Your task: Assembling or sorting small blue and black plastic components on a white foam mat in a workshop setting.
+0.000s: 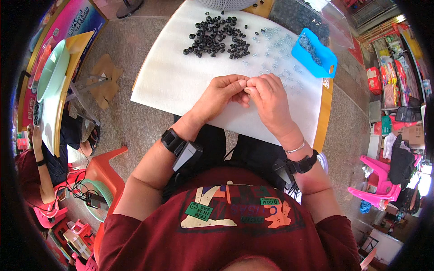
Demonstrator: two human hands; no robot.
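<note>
My left hand (224, 94) and my right hand (270, 97) meet above the near part of a white sheet (167, 77) on a table. The fingertips of both are pinched together and touch; whatever they hold is hidden or too small to make out. Beyond them lies a loose heap of small black round plastic parts (216, 37). To its right, many tiny clear or pale pieces (276, 44) are scattered across the sheet. A blue plastic basket (326, 71) at the right edge holds more of these tiny pieces.
A grey basket (224, 3) stands at the table's far edge. The wooden table edge (326, 115) shows at right. To the left, another person (34, 167) sits at a table bearing a green basin (53, 70). An orange stool (108, 169) and a pink stool (377, 180) flank me.
</note>
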